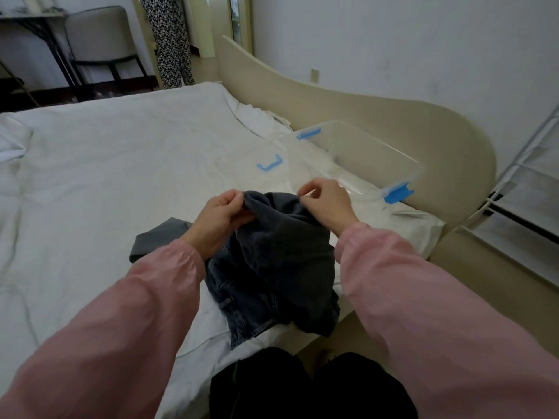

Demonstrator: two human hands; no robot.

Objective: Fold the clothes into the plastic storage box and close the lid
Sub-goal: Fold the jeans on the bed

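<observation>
On my feed the left hand pinches one upper edge of the dark garment (its lower part bunched on the white bed). The right hand pinches the other edge. The clear box rests farther right, against the headboard.

head-worn camera looks forward and down, close over the bed.

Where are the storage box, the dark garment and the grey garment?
storage box (366,149): head view, on its clear wall.
dark garment (281,246): head view, middle of the bunched cloth.
grey garment (157,240): head view, its flat exposed part.
</observation>
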